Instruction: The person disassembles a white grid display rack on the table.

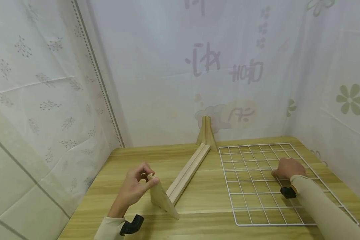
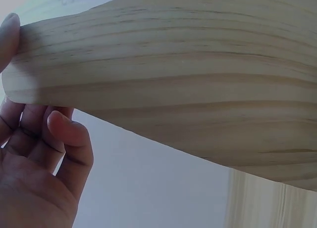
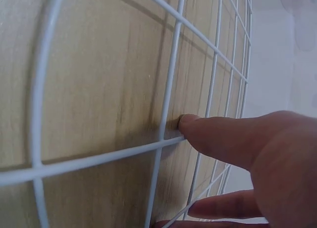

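On the surface (image 1: 198,186), the left hand (image 1: 135,186) pinches the wooden stand's foot (image 1: 160,198), steadying it upright; the right hand (image 1: 288,168), fingers extended, presses the wire grid (image 1: 258,200) flat.

**Wooden stand and wire grid**

A pale wooden stand (image 1: 184,171) runs diagonally across the frame's centre, triangular feet upright at both ends. A white wire grid panel (image 1: 258,186) lies flat at lower right, just beside it.

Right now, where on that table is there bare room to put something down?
Bare wood lies left of the wooden frame, behind the left hand, and in the strip between the frame and the wire grid. The right side is crowded: the grid covers it, under the right hand.
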### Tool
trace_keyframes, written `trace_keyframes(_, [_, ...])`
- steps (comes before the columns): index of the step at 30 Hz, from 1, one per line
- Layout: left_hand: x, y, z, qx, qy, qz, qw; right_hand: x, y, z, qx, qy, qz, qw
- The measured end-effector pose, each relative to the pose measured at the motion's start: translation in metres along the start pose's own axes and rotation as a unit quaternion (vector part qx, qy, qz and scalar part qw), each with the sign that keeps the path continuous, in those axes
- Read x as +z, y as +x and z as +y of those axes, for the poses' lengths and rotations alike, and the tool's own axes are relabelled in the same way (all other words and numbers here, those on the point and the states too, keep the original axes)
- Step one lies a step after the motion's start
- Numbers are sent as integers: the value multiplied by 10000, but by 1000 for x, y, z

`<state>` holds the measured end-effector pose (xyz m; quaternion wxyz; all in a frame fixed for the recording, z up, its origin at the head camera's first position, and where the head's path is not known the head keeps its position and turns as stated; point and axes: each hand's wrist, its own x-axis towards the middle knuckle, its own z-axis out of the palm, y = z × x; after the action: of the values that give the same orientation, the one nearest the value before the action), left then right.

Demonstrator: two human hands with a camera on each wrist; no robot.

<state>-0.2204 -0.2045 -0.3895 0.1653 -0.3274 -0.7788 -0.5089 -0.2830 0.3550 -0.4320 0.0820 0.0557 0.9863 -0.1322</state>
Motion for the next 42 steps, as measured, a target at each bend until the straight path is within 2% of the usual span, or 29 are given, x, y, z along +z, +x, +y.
trace_keyframes(6, [8, 0, 7, 247, -13, -31, 9997, 1, -1, -2, 95, 91, 17, 9999])
trace_keyframes(8, [12, -1, 11, 256, 57, -52, 9996, 3, 0, -2, 149, 146, 9, 9998])
trace_keyframes(10, [17, 0, 16, 400, 136, -76, 9991, 4, 1, -1, 183, 185, 1, 9997])
trace_keyframes(15, [32, 0, 27, 872, 247, -111, 9958, 6, 3, -1, 140, 193, -28, 9997])
trace_keyframes(23, [61, 7, 40, 1286, 391, -50, 9909, 6, 2, -11, -21, 231, 19, 9997])
trace_keyframes(31, [89, 16, 46, 1717, 543, 317, 9831, 9, 5, -23, -149, 322, 19, 9994])
trace_keyframes(42, [118, 24, 51, 2079, 567, 594, 9747, 18, 10, -33, -79, 344, 180, 9992])
